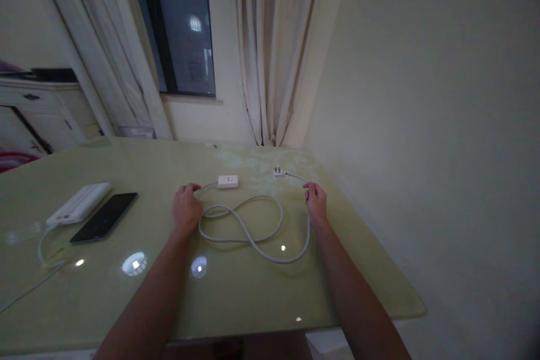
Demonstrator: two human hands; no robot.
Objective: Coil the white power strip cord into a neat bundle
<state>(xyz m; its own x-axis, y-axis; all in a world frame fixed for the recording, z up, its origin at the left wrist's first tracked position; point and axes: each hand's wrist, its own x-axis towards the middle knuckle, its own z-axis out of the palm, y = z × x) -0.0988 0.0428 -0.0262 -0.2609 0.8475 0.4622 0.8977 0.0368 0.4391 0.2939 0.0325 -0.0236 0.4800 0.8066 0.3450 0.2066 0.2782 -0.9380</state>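
A white cable [253, 236] lies in loose loops on the glossy green table [236, 292]. One end runs to a small white socket block [228, 181], the other to a white plug [279, 172] further right. My left hand [187, 206] is closed round the cable just left of the socket block. My right hand [316, 201] pinches the cable a little before the plug. Both forearms reach in from the near edge, with the loops lying between them.
A white power bank [78, 203] and a dark phone [104, 217] lie side by side at the left, with a thin cable [44, 253] trailing from the power bank. Behind the table are a window [181, 28], curtains [270, 50] and a white cabinet [37, 115]. A wall stands close on the right.
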